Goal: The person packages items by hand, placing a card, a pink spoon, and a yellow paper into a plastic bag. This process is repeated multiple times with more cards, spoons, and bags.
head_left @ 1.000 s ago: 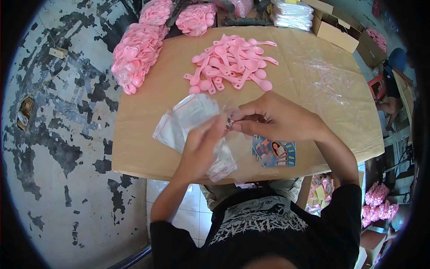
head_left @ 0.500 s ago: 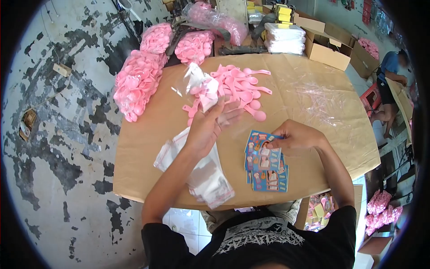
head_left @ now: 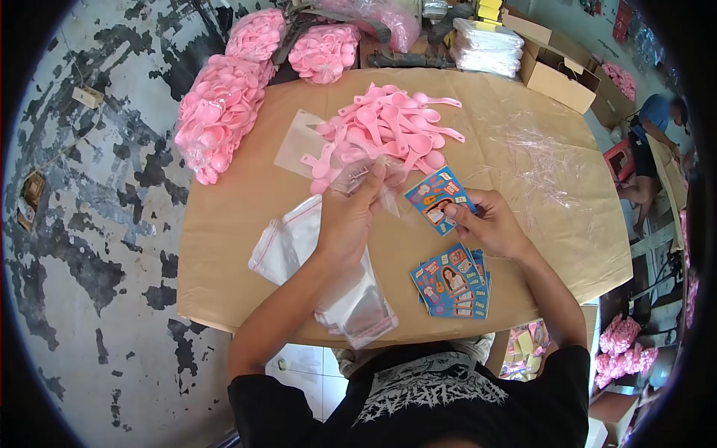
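Note:
My left hand point(head_left: 351, 216) is closed on the edge of a clear plastic bag point(head_left: 301, 143), which stretches out over the table beside the pink spoons point(head_left: 392, 123). Between thumb and fingers, my right hand point(head_left: 489, 220) pinches a blue printed card point(head_left: 439, 196), held just right of the bag and apart from it. Below that hand lies a fanned stack of similar blue cards point(head_left: 452, 284). A pile of flat clear bags point(head_left: 351, 295) rests under and beside my left forearm.
Large bags of pink spoons point(head_left: 224, 112) stand at the back left. Stacked clear packs point(head_left: 487, 48) and an open cardboard box point(head_left: 560, 78) are at the back right. Thin plastic scraps point(head_left: 541, 168) lie on the table's right. Another person point(head_left: 648, 142) sits further right.
My right hand has lifted one card off the stack and moved it up toward my left hand. The bag in my left hand, crumpled and raised before, now spreads out flatter to the left.

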A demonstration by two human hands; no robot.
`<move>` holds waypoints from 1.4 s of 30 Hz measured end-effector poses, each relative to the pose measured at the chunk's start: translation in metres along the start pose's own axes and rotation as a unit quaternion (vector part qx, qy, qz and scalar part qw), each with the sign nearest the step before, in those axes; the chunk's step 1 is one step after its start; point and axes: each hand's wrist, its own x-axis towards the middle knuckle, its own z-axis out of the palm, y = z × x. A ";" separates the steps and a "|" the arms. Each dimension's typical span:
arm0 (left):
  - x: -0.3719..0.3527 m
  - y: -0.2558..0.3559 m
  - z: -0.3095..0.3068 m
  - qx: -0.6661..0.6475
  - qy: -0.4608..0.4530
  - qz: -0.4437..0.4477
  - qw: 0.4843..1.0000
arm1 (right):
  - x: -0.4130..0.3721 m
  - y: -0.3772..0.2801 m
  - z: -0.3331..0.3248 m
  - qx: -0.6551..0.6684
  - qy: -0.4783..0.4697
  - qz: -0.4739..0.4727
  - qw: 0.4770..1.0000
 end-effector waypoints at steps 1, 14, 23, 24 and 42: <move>-0.002 0.000 0.004 -0.011 0.001 -0.003 1.000 | 0.002 -0.003 0.006 -0.001 0.007 -0.012 1.000; -0.019 0.000 0.019 0.159 -0.102 0.006 0.982 | 0.003 -0.022 0.017 0.001 -0.027 -0.013 1.000; -0.018 0.012 0.011 -0.071 -0.195 -0.013 0.978 | 0.010 -0.041 0.044 0.098 0.008 -0.061 0.993; -0.019 0.015 0.010 -0.097 -0.198 -0.025 0.975 | 0.013 -0.041 0.048 0.127 0.021 -0.092 0.987; 0.009 0.014 -0.024 0.054 -0.068 0.154 0.984 | 0.112 0.019 -0.080 -0.552 0.199 -0.216 0.780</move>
